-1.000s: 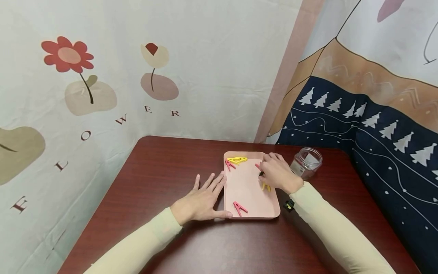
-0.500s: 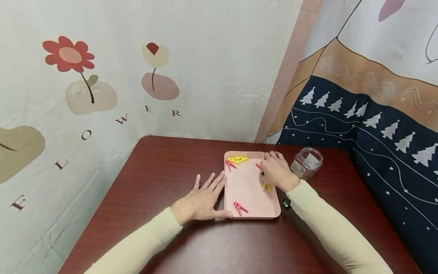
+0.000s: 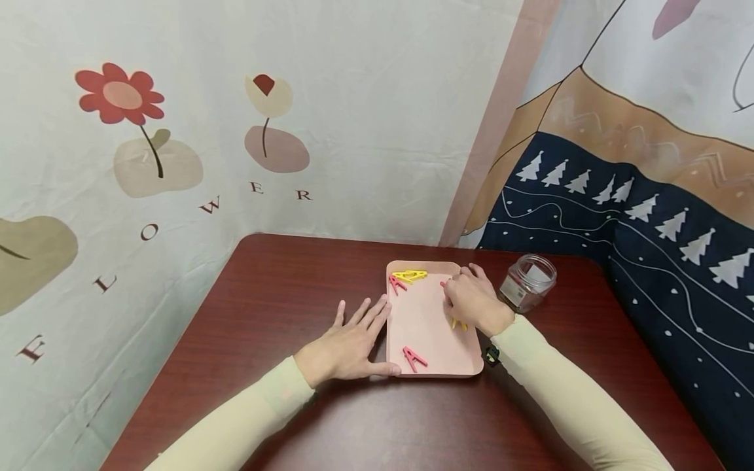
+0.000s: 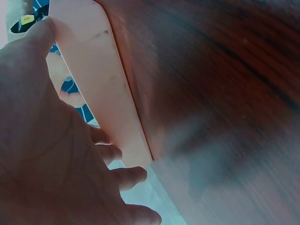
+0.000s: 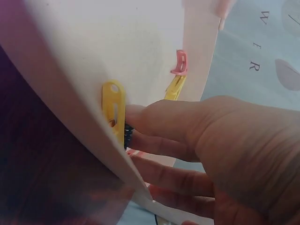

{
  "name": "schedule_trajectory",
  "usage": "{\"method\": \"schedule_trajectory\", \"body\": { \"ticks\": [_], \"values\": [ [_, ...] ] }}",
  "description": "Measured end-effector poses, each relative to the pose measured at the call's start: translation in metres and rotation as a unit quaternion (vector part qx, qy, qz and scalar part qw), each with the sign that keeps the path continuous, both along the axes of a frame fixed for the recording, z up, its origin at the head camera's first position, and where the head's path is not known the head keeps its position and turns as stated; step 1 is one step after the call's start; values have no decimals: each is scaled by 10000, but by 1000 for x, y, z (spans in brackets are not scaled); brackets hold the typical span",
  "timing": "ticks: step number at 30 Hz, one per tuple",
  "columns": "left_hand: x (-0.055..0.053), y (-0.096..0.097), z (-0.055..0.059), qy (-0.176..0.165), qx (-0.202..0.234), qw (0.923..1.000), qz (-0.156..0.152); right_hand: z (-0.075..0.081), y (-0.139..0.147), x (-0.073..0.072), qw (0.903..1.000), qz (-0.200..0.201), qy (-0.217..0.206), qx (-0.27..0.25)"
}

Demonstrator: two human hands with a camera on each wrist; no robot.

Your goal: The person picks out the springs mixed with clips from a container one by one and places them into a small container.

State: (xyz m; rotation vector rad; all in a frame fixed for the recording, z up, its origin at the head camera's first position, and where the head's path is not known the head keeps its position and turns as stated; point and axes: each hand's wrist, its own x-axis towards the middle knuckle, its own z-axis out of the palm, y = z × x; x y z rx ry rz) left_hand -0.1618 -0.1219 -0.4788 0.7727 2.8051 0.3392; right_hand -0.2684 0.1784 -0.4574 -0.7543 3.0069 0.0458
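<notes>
My left hand [image 3: 344, 350], fingers spread and straight, rests against the near-left side of a pink tray [image 3: 432, 333]. Inside the tray's right side, my right hand [image 3: 477, 301] pinches a small black ridged object [image 5: 128, 135] between thumb and fingers; its kind is unclear. Right beside those fingertips stands a yellow clothespin [image 5: 112, 105], leaning along the tray wall. A pink clothespin [image 5: 136, 153] is mostly hidden behind the fingers. Toward the tray's far left lie yellow clothespins [image 3: 409, 275] and a pink one [image 3: 396, 284]. Another pink clothespin [image 3: 414, 358] lies near the front.
A clear jar [image 3: 528, 282] without a lid stands on the table just right of the tray, close to my right hand. The dark red wooden table [image 3: 294, 281] extends around the tray. Printed cloth hangs [image 3: 377, 131] behind the table and on the right.
My right hand has shifted slightly toward me and its fingers have moved a little. The black object, glimpsed earlier in the head view, is now hidden there. My left hand stays put.
</notes>
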Motion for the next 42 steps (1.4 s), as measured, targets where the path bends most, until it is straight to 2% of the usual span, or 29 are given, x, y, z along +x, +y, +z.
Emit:
{"method": "schedule_trajectory", "body": {
  "ticks": [10, 19, 32, 42],
  "values": [
    [0, 1, -1, 0, -98, 10000, 17, 1, -3, 5, 9999, 47, -18, 127],
    [1, 1, -3, -18, -62, 10000, 19, -1, -3, 8, 9999, 63, -122, -72],
    [0, 1, -2, 31, -48, 10000, 34, 5, 2, 10, 9978, 77, -101, -649],
    [1, 0, -1, -7, 32, 10000, 22, 5, 11, 16, 9918, 125, 76, -1271]
  ]
}}
